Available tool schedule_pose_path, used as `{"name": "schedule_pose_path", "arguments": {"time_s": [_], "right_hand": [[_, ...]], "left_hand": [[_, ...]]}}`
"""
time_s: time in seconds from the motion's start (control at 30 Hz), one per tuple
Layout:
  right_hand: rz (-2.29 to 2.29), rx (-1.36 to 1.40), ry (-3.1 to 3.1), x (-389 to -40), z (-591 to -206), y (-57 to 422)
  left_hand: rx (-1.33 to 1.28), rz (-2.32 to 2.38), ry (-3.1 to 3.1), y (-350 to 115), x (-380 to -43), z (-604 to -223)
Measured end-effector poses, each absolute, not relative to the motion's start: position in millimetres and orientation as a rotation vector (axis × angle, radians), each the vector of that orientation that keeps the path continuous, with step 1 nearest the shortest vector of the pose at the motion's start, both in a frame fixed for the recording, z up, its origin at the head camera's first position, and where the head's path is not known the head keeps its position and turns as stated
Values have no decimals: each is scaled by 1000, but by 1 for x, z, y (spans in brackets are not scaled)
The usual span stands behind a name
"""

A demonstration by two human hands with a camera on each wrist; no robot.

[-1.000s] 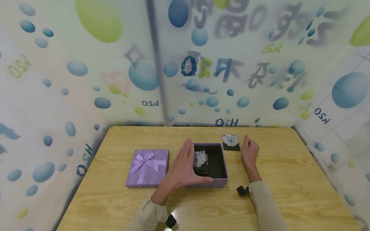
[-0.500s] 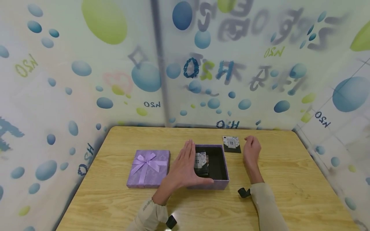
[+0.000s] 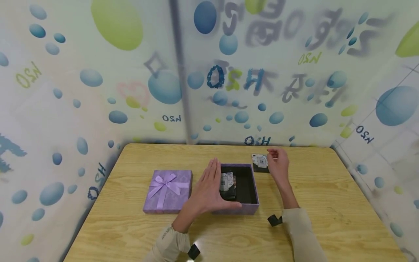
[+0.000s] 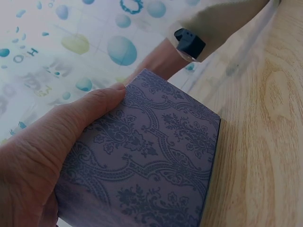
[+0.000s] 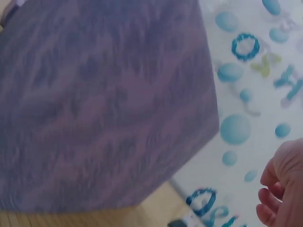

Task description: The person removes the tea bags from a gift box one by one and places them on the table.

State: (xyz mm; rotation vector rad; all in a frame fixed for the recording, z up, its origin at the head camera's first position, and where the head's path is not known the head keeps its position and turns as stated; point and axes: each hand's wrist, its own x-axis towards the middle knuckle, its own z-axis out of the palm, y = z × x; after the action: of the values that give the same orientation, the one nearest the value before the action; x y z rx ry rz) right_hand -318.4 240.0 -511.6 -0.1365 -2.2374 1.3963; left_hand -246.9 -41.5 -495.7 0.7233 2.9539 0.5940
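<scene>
Hidden parts: the left wall of the open purple box (image 3: 250, 208) is covered by the left hand (image 3: 207, 191); the near corner of the card (image 3: 259, 162) is covered by the right hand (image 3: 278, 164). The right wrist view is blurred, and only fingertips are shown at its lower right edge.
Box contents: a small printed packet (image 3: 227, 183) is seen inside against the left wall; its print cannot be read.
Left hand: fingers are held straight and together along the box's left side, with the thumb laid across the near wall.
Right hand: fingers are curled over the card's right edge; whether the card is actually pinched cannot be told.
Change: half a second earlier the right hand was held just right of the card; it has since been moved left onto it. The left hand and box are unchanged.
Card position: flat on the table (image 3: 327, 189), just beyond the box's far right corner, long axis directed away from the person.
Lid: the bowed purple lid (image 3: 167, 190) is set flat just left of the box.
</scene>
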Motion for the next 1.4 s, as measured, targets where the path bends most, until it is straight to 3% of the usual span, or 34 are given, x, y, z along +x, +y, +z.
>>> {"name": "schedule_pose_path", "arguments": {"time_s": [0.67,1.4], "right_hand": [[1464,198,-2318,-291,-475,190],[1275,451,-2646,-279,-482,154]], "left_hand": [[726,606,2949,-42,-247,-498],[754,599,2955,-43,-247,-498]]}}
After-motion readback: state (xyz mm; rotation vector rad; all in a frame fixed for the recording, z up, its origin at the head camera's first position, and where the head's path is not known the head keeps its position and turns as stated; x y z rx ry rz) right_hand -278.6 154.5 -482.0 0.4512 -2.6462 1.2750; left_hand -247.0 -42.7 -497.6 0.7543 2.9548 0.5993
